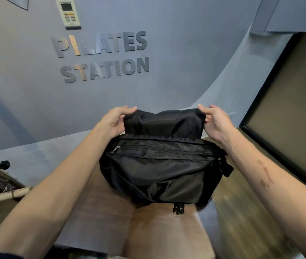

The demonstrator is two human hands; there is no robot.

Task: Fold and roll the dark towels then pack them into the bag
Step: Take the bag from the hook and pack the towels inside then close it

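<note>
- A black buckle (178,210) is hanging at the near edge of the black bag (159,171), over the near part of the brown stool (165,234) carrying it.
- The bag is being supported on the stool, its zip (159,149) lying closed across the top.
- The raised flap (163,123) at the bag's far edge is being held up at both corners.
- The left hand (115,119) is clamped on the flap's left corner, fingers curled round the fabric.
- The right hand (214,122) is pinching the right corner.
- No towel can be told apart from the dark fabric.
- Lettering (101,57) and a remote (68,13) are being carried by the grey wall (195,53) beyond.
</note>
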